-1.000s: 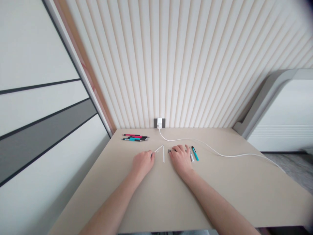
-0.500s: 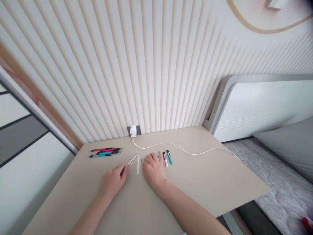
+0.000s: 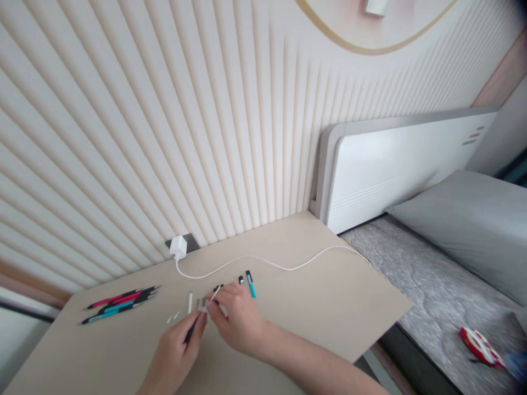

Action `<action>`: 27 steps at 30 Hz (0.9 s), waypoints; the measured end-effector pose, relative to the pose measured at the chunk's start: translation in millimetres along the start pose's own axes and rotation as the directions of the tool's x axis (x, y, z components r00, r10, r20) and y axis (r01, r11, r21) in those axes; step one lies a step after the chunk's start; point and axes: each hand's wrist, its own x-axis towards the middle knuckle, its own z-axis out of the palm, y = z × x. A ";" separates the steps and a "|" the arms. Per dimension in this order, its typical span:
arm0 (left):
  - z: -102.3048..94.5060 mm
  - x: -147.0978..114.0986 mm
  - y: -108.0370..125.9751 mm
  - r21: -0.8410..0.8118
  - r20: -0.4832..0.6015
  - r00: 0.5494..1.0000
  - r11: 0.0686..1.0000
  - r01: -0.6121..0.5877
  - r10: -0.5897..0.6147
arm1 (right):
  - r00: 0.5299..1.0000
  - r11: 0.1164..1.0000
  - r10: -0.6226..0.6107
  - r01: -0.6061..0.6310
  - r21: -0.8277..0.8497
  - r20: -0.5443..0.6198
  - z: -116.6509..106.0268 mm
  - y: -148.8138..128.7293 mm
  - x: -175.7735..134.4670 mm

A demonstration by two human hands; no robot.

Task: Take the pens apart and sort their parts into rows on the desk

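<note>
My left hand [image 3: 177, 343] is closed around a dark pen part [image 3: 190, 332], its fingertips pointing away from me. Right beside it, my right hand [image 3: 239, 315] pinches a thin white stick [image 3: 216, 292] close to the left fingertips; whether the stick touches the pen part I cannot tell. Small grey pieces [image 3: 201, 303] lie just beyond the fingers. Left of these, a white tube [image 3: 190, 302] and small white bits [image 3: 169, 319] rest on the table. Past my right hand are small black pieces [image 3: 217, 287], a blue pen barrel [image 3: 251, 284] and a partly hidden white one with a black end [image 3: 241, 280].
Several pink, blue and black pens [image 3: 119, 304] lie together at the left of the beige table [image 3: 304, 302]. A white charger [image 3: 178, 247] sits in the wall socket, its cable [image 3: 288, 269] crossing the table's back. A bed [image 3: 411, 263] adjoins on the right.
My right hand has left the small parts on the table, come up to my left hand and now pinches the white stick. The view has swung right.
</note>
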 end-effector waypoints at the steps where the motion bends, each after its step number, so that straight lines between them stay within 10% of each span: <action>1: 5.1 5.3 7.0 -0.015 0.003 1.000 1.000 -0.011 0.011 | 1.000 1.000 -0.001 0.001 0.026 -0.014 -2.8 3.5 1.3; 11: 41.7 29.7 9.3 -0.090 -0.141 0.977 0.981 -0.171 0.158 | 0.990 0.983 0.088 -0.069 0.169 -0.111 -8.3 24.2 0.7; 27: -8.4 -7.4 -24.2 -0.049 -0.041 0.988 0.987 -0.152 0.150 | 1.000 0.995 0.009 -0.012 0.101 0.030 23.5 -7.1 17.3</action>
